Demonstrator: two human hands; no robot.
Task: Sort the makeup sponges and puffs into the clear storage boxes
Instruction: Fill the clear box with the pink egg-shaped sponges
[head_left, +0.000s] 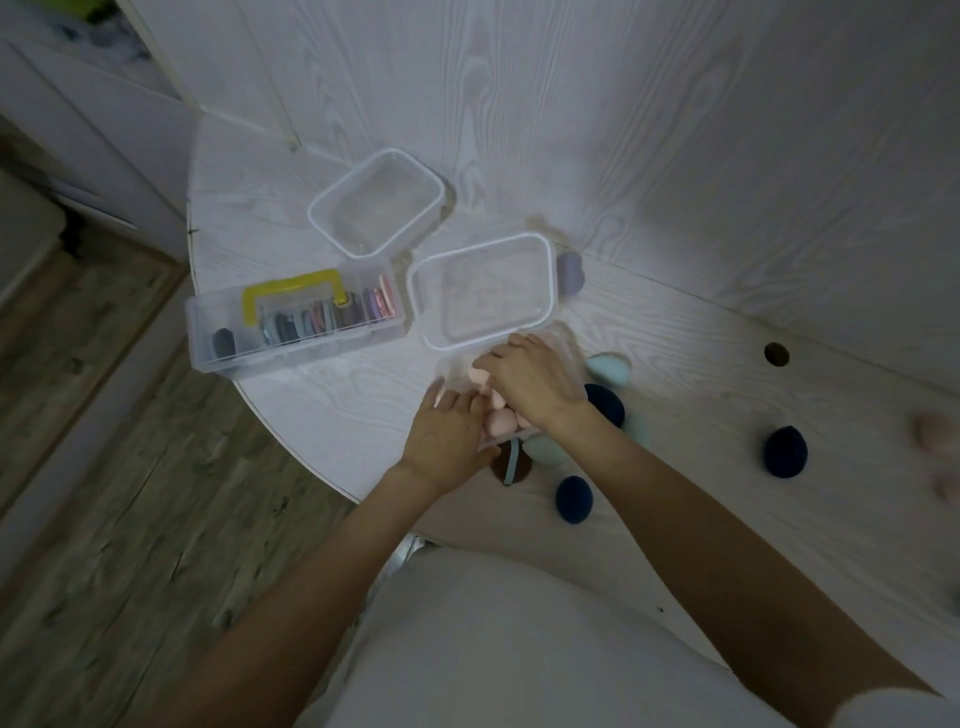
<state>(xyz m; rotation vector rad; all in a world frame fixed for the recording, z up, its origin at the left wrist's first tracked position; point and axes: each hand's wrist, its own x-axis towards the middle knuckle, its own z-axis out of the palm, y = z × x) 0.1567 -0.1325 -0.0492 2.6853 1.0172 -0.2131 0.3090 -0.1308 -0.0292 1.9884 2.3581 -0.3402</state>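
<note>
Hands meet over a small clear box (485, 441) at the near edge of the worktop (322, 395) — the left hand (449, 434) braces its near-left side with fingers laid fairly flat, the right hand (530, 379) reaches in from the right, fingers bent down over the pink sponges (496, 400) packed inside. Whether the right grip pinches a sponge or only presses on them cannot be told; the fingertips are hidden. The loose stock lies to the right and near side of that box: a teal sponge (609, 368), a dark blue sponge (605, 404) just beside the right wrist, another (574, 499) nearer the body, a third (787, 451) well apart to the right. In my judgement the right hand is the nearer one for the next pick — the dark blue sponges lie on its side. A clear lid (483, 291) and an empty clear tub (376, 202) sit beyond the hands.
</note>
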